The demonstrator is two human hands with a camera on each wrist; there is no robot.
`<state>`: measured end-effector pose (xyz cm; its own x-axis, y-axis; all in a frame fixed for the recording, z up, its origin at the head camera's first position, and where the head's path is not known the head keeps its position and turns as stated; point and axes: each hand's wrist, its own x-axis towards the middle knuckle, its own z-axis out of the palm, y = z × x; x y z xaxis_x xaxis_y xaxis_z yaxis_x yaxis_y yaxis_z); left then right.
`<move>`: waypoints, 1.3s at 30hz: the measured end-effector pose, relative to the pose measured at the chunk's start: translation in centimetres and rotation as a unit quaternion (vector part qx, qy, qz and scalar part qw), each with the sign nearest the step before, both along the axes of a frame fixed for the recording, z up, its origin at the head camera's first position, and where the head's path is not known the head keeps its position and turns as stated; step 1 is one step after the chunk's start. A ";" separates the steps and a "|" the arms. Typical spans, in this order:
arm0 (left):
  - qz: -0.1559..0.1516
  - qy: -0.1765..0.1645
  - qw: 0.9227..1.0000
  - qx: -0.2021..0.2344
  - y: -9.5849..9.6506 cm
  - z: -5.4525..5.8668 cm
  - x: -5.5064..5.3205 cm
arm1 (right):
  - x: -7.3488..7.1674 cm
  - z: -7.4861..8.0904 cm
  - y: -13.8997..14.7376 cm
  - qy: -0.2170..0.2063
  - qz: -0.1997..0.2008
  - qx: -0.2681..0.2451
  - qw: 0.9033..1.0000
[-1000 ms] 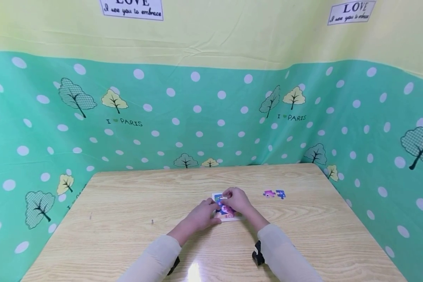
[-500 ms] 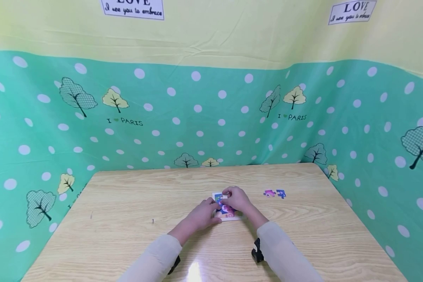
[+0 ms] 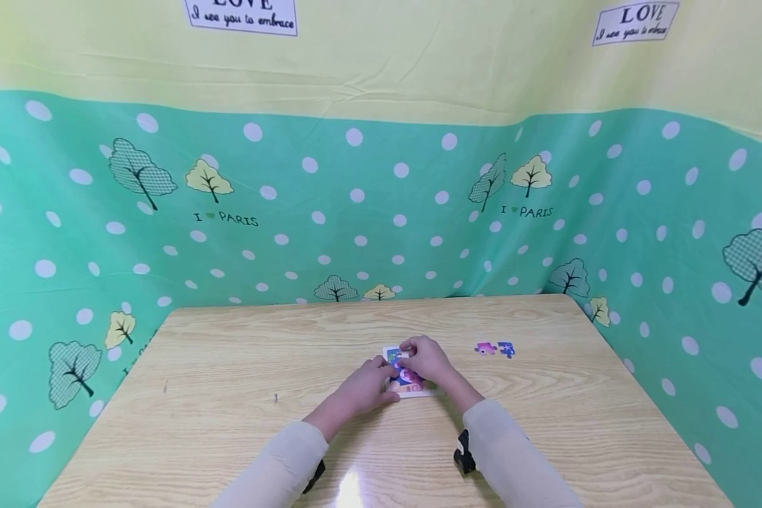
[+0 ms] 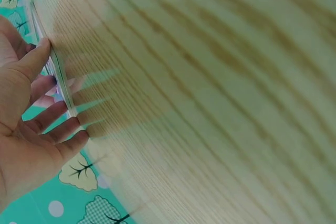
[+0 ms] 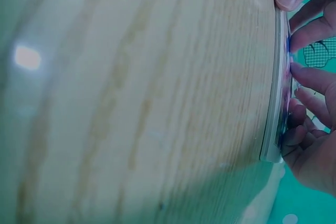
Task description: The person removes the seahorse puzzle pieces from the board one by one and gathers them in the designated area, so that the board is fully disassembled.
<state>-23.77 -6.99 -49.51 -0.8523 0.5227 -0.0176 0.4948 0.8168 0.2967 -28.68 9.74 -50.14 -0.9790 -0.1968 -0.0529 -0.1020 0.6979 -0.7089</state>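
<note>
A small jigsaw puzzle board (image 3: pixel 414 394) with a white frame lies on the table; its picture is pink, blue and purple. My left hand (image 3: pixel 363 386) holds the board at its left side, thumb at the near edge, as the left wrist view also shows on the board's edge (image 4: pixel 62 83). Over the upper right part of the board, my right hand (image 3: pixel 430 361) has thumb and forefinger drawn together at a puzzle piece, mostly hidden by the fingers. The right wrist view shows fingertips from both hands against the board (image 5: pixel 274 93) from its near side.
Two loose puzzle pieces, one pink (image 3: pixel 485 349) and one blue (image 3: pixel 506 349), lie right of the board. A tiny dark bit (image 3: pixel 276 398) is on the wooden table (image 3: pixel 228 353) at left. A green dotted curtain (image 3: pixel 355 212) stands behind the table and along its sides.
Both hands stay in nearly the same place on the board. The loose pieces have not moved.
</note>
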 end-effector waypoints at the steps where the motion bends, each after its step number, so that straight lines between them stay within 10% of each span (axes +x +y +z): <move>1: 0.000 -0.002 1.000 0.000 0.0 0.0 0.0 | 0.1 0.1 0.0 0.004 0.002 0.000 1.000; 39: 0.006 -0.009 1.000 0.005 0.1 -0.4 -0.2 | -0.2 0.1 1.1 0.047 0.010 0.023 0.999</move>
